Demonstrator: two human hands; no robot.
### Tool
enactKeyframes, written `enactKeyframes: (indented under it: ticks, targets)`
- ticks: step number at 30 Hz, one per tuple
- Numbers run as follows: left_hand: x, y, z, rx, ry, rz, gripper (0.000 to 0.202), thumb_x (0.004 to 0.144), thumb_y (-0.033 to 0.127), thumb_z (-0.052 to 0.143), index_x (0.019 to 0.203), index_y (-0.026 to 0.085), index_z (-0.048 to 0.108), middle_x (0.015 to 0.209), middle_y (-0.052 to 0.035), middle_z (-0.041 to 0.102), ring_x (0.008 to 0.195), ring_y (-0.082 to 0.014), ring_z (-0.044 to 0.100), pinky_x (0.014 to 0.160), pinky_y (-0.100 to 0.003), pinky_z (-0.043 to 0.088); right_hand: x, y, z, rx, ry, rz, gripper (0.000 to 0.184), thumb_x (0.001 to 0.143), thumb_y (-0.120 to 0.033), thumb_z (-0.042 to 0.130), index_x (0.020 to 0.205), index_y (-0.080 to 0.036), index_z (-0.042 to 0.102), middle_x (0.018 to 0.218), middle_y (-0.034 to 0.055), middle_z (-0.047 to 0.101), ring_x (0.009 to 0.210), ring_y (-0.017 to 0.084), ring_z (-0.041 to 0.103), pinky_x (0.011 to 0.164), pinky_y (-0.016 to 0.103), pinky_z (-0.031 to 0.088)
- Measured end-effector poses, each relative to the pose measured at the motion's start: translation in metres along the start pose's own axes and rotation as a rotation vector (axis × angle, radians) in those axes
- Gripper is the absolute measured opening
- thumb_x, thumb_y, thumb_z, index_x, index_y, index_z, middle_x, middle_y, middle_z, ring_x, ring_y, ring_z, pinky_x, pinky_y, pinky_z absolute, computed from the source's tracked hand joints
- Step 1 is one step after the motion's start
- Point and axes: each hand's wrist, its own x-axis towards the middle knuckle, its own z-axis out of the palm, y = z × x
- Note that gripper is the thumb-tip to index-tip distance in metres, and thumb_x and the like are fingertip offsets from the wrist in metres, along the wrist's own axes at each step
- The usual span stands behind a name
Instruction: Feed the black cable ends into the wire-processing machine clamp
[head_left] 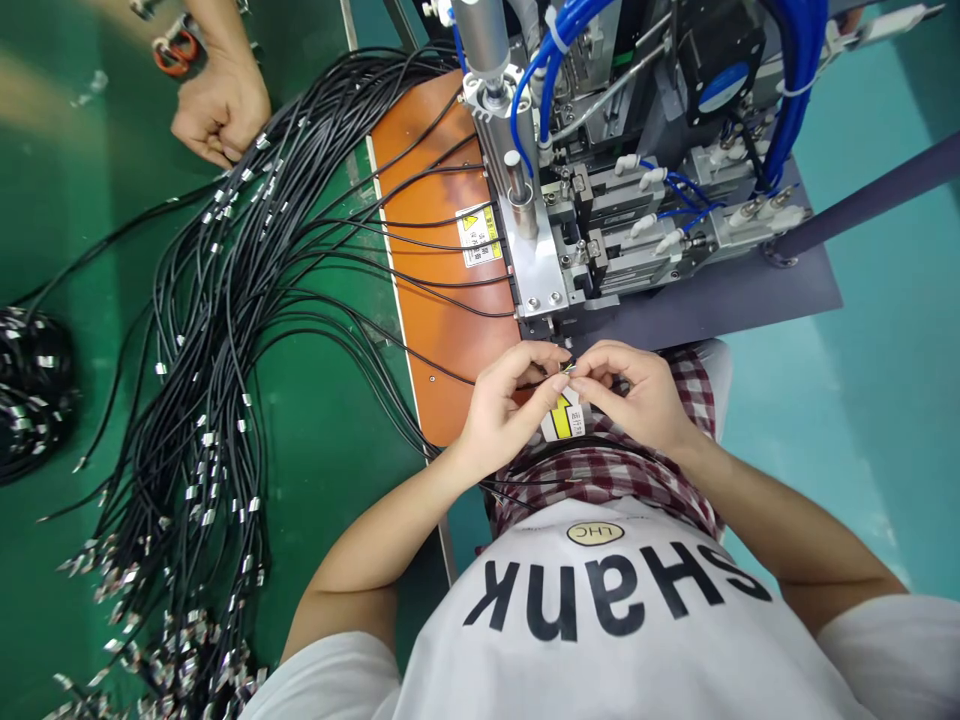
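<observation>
My left hand (504,400) and my right hand (637,392) meet just below the machine's metal head (534,262). Both pinch the end of a thin black cable (525,384) between thumb and fingers, fingertips almost touching. The cable end sits right at the machine's lower edge, over a yellow warning label (562,418). Its tip is hidden by my fingers. The cable trails left across the orange plate (435,310).
A large bundle of black cables with metal ends (202,400) spreads over the green table (330,450) on the left. Another person's fist (221,110) rests at the top left. Blue air hoses (787,90) and pneumatic parts fill the machine's top. A cable coil (30,390) lies far left.
</observation>
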Motion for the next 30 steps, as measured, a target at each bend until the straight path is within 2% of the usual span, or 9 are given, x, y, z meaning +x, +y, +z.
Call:
enactKeyframes:
  ticks: [6,8,11,18,25,30]
  targets:
    - [0.003,0.002,0.007,-0.222,0.119,-0.131,0.017,0.091,0.034,0.071,0.09,0.017,0.068,0.082,-0.0024,0.065,0.051,-0.0069,0.058,0.047,-0.021,0.045,-0.002,0.001,0.007,-0.043,0.017,-0.022,0.005,0.09,-0.017,0.066,0.086,-0.02,0.067,0.083,-0.0001,0.066,0.071,0.012,0.059,0.065,0.027,0.046]
    - [0.003,0.001,0.007,-0.256,0.131,-0.171,0.018,0.091,0.035,0.071,0.091,0.017,0.068,0.069,0.0007,0.06,0.049,-0.0065,0.052,0.046,-0.02,0.042,-0.002,0.002,0.01,-0.053,0.04,-0.016,0.006,0.091,-0.018,0.066,0.085,-0.02,0.067,0.082,-0.0001,0.066,0.071,0.012,0.059,0.065,0.028,0.046]
    - [0.004,0.0,0.005,-0.251,0.085,-0.233,0.021,0.09,0.037,0.072,0.096,0.017,0.07,0.059,0.003,0.054,0.048,-0.0063,0.047,0.046,-0.019,0.04,0.0,0.002,0.011,-0.091,0.054,-0.026,0.006,0.09,-0.018,0.066,0.085,-0.021,0.067,0.082,0.0001,0.066,0.072,0.013,0.06,0.065,0.028,0.046]
    - [0.004,0.0,-0.004,-0.246,0.042,-0.28,0.022,0.086,0.037,0.076,0.093,0.015,0.074,0.059,0.0017,0.058,0.05,-0.0062,0.048,0.048,-0.019,0.042,0.0,-0.001,0.01,-0.155,0.032,-0.038,0.006,0.09,-0.018,0.065,0.086,-0.021,0.067,0.084,0.0008,0.067,0.075,0.014,0.062,0.068,0.029,0.047]
    - [0.007,0.0,-0.007,-0.331,0.027,-0.347,0.025,0.075,0.034,0.086,0.088,0.016,0.073,0.065,0.0008,0.062,0.053,-0.0066,0.05,0.048,-0.019,0.043,-0.001,-0.005,0.01,-0.163,0.009,-0.029,0.005,0.091,-0.021,0.064,0.087,-0.023,0.066,0.084,0.0022,0.066,0.075,0.016,0.061,0.068,0.031,0.049]
    - [0.006,-0.001,-0.007,-0.361,0.027,-0.363,0.025,0.077,0.035,0.084,0.087,0.016,0.071,0.061,0.0027,0.057,0.052,-0.0059,0.047,0.046,-0.018,0.04,-0.002,-0.008,0.014,-0.133,0.031,-0.003,0.006,0.092,-0.024,0.064,0.086,-0.023,0.065,0.083,0.0021,0.065,0.073,0.016,0.06,0.067,0.031,0.049]
